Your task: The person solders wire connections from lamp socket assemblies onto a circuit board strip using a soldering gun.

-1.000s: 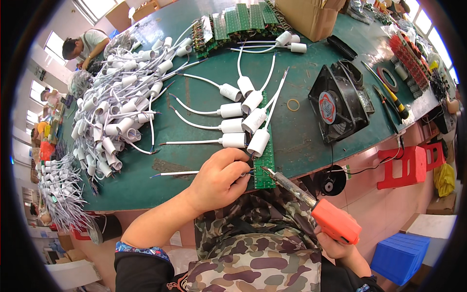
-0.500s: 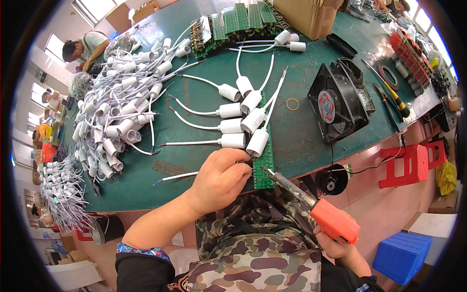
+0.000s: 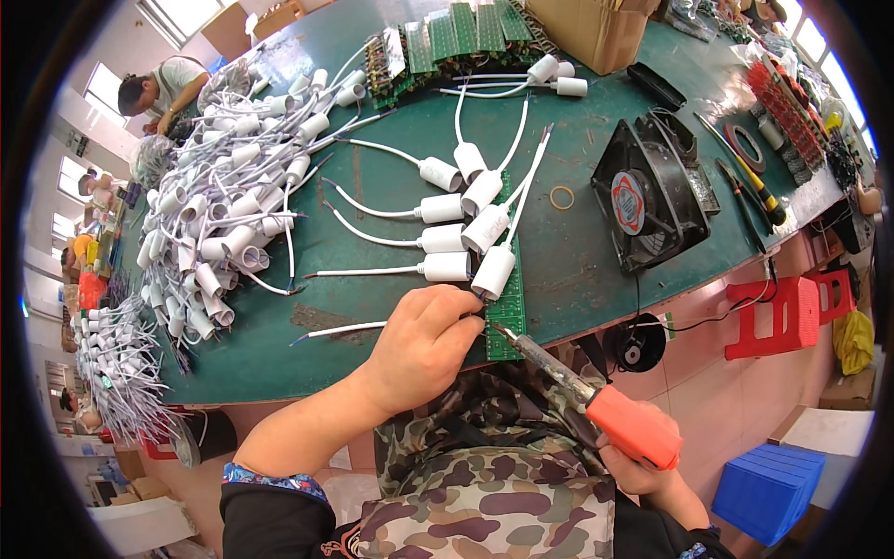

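Note:
My left hand (image 3: 421, 340) is closed at the left edge of a narrow green circuit board (image 3: 504, 348). A white cable (image 3: 343, 329) runs out from under it to the left; whatever is on the cable's other end is hidden by my fingers. My right hand (image 3: 638, 470) grips a soldering iron (image 3: 635, 427) by its orange-red handle. The iron's tip is at the board, close to my left fingertips. White cylindrical caps with cables (image 3: 492, 273) lie along the board in two columns, some over its upper part and some to its left.
A large heap of white cabled caps (image 3: 233, 210) covers the table's left side. A black fan (image 3: 647, 196) stands to the right, near a screwdriver (image 3: 759, 191), pliers (image 3: 740, 205) and a tape roll (image 3: 744, 149). Stacked boards (image 3: 456, 37) and a cardboard box (image 3: 591, 28) sit at the back.
The soldering iron and my right hand have shifted slightly left, bringing the tip closer to my left fingers. My left hand and the cable under it have moved only a little.

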Demonstrator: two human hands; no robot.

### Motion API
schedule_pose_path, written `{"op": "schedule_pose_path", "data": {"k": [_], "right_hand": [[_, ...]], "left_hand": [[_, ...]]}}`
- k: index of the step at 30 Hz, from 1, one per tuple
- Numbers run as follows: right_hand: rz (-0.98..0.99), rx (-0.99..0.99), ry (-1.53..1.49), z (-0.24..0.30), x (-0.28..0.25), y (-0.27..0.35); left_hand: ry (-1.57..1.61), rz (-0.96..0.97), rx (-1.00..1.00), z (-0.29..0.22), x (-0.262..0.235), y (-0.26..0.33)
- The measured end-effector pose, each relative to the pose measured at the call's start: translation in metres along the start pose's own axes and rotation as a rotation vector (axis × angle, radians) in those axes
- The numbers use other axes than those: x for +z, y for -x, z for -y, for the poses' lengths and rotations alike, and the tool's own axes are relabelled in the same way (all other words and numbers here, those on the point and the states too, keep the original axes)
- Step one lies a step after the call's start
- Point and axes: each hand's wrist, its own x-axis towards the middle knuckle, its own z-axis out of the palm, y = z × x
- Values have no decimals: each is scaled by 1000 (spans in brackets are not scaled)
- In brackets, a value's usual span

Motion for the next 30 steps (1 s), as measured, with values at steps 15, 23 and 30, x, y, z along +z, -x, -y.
{"op": "schedule_pose_path", "data": {"k": [15, 23, 30], "right_hand": [[21, -69, 93, 2, 1, -9], [-4, -111, 156, 8, 1, -15], [4, -115, 152, 9, 0, -17]], "left_hand": [[19, -6, 11, 0, 0, 1], [15, -13, 11, 0, 1, 1], [5, -17, 22, 0, 0, 0]]}}
